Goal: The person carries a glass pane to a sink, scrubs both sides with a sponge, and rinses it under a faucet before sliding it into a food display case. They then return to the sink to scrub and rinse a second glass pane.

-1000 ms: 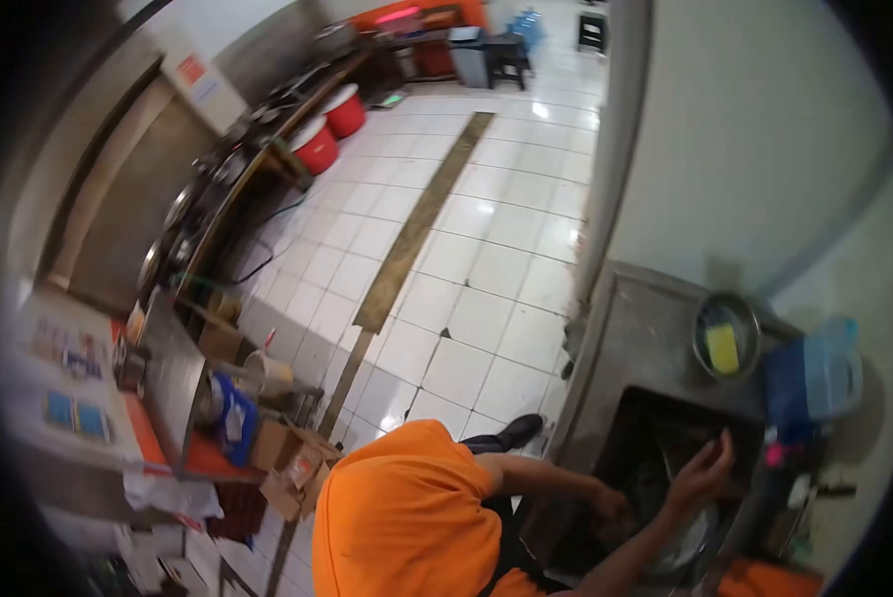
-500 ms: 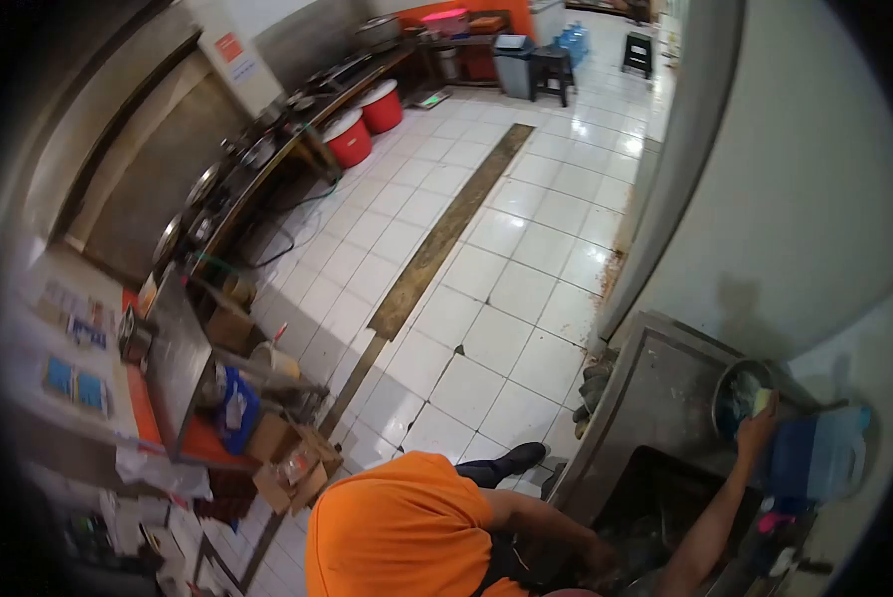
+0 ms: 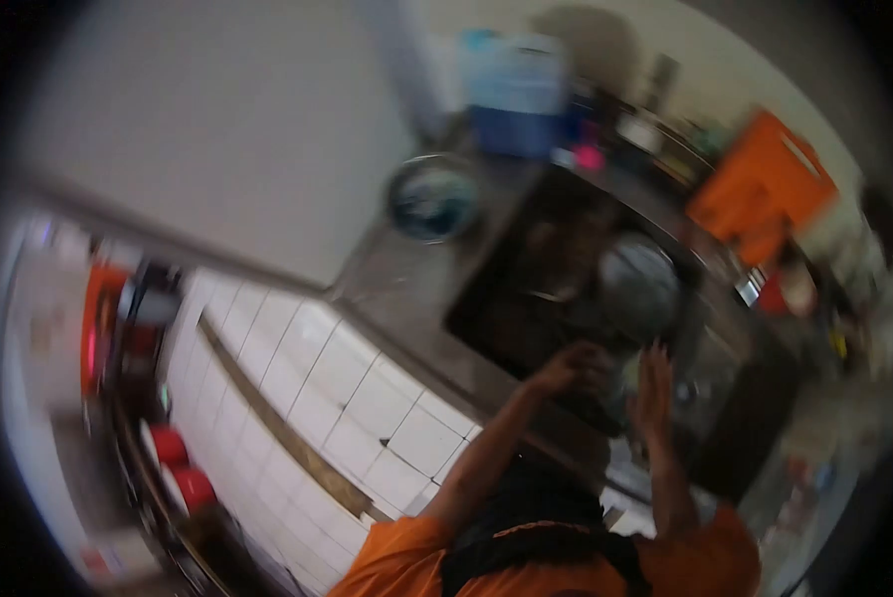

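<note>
The view is blurred. My left hand point(image 3: 574, 368) is over the near edge of the dark sink point(image 3: 501, 289), its fingers curled around something I cannot make out. Close beside it, my right hand point(image 3: 653, 388) shows stretched fingers, pointing away from me. A pale greenish thing point(image 3: 620, 383) lies between the hands, too smeared to name. Just beyond them in the sink rests a round greyish metal bowl point(image 3: 640, 284). On the counter left of the sink stands a metal pot point(image 3: 433, 204) with bluish, foamy-looking contents.
A translucent jug of blue liquid point(image 3: 516, 99) stands behind the sink, near a small pink thing point(image 3: 590, 154). An orange cutting board point(image 3: 765, 189) leans against the wall at the back right. White floor tiles point(image 3: 342, 388) and red buckets point(image 3: 183, 463) lie to the left.
My view has swung from the kitchen floor towards the sink. My right hand, earlier at the pot with a pale yellowish thing, is now back over the sink beside my left hand.
</note>
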Motion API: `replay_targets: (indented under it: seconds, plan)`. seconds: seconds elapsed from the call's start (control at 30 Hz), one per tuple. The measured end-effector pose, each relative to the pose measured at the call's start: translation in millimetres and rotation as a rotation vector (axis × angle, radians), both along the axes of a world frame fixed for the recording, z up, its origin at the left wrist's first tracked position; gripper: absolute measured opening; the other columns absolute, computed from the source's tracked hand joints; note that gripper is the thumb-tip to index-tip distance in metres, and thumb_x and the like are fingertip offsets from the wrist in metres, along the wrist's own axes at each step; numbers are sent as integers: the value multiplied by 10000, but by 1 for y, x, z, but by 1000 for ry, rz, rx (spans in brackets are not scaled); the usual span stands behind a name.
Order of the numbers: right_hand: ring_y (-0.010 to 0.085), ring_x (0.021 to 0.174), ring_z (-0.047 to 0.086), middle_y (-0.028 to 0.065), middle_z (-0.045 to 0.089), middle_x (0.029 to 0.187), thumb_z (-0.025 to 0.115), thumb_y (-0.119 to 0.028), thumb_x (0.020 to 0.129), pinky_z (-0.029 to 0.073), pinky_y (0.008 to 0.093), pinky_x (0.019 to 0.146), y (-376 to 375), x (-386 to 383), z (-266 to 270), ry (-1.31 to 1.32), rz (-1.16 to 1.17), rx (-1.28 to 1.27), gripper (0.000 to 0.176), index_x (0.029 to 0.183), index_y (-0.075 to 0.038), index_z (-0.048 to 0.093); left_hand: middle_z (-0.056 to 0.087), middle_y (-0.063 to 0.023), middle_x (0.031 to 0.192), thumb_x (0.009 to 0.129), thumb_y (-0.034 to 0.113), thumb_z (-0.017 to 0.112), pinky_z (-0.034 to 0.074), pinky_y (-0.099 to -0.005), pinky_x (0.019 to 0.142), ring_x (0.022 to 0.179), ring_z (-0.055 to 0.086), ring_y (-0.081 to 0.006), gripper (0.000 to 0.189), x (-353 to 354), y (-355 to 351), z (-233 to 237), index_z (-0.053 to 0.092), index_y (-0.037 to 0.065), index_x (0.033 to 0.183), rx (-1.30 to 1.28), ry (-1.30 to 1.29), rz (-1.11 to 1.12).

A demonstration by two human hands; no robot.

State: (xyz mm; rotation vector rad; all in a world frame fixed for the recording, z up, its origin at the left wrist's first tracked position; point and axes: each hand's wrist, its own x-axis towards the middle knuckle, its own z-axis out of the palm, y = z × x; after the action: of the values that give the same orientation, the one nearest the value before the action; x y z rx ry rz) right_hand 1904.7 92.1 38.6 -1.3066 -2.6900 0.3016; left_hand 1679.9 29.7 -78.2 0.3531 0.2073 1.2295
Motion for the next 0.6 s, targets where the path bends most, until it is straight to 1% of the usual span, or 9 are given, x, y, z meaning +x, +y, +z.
replay_targets:
  seconds: [0.07,0.17,0.23,0.3,0.33,0.4,0.43,0.5,0.6]
  plan:
    - [384,1413,270,218,294,1528,687,-128,765,187,491,1179,59,28,-11,-2,-446,36,802,1469,-11,322,500,-167,1352,823,267,746,508,-520,972,1225,528,-352,733,-15,2,49,361,115,1428,-191,395,-87]
    - [389,1372,342,256,384,1460,665,-116,761,185,452,1185,112,8,-48,116,-770,-114,716,1405,48,399,479,-189,1357,836,308,734,513,-525,968,1198,549,-361,726,-16,0,57,366,85,1421,-114,347,-63]
    - [391,1333,396,279,408,1430,637,-53,752,319,444,1135,81,-40,-86,28,-361,133,629,1346,71,471,463,-215,1358,844,297,722,522,-531,953,1138,588,-379,707,-19,7,81,373,53,1409,-353,507,-62]
    - [416,1303,419,285,419,1413,649,-65,750,389,457,1084,63,-46,-23,253,126,-16,633,1340,76,468,481,-210,1335,854,137,627,538,-493,943,1112,605,-368,587,-18,14,84,387,39,1381,-364,472,-64]
    - [416,1303,419,285,419,1413,649,-65,750,389,457,1084,74,-35,-35,255,110,-25,633,1340,76,468,498,-205,1312,865,-24,531,554,-455,934,1087,622,-356,509,-18,8,86,400,24,1354,-394,443,-56]
    - [382,1347,388,273,379,1454,672,-114,765,364,447,1108,155,-7,-70,88,-536,122,645,1346,70,463,489,-204,1317,862,-29,535,556,-457,931,1079,625,-357,512,-19,9,90,398,25,1352,-349,511,-76]
    - [346,1329,424,268,377,1453,691,-175,783,362,422,1115,183,-21,-73,-82,-604,-125,641,1335,66,472,479,-203,1323,859,-35,538,558,-460,928,1071,629,-357,515,-17,10,90,396,25,1350,-307,573,-85]
    - [337,1220,522,238,543,1295,712,-193,750,350,381,1100,128,-81,-36,18,-424,330,591,1267,34,535,491,-202,1304,860,-38,541,561,-457,925,1065,633,-356,508,-17,12,87,399,26,1343,-332,576,-83]
    - [362,1233,508,266,544,1285,714,-193,735,335,401,1112,120,-99,-16,157,143,86,626,1260,85,518,497,-219,1289,873,-26,546,568,-463,916,1053,639,-370,493,-15,13,81,406,27,1343,-353,567,-57]
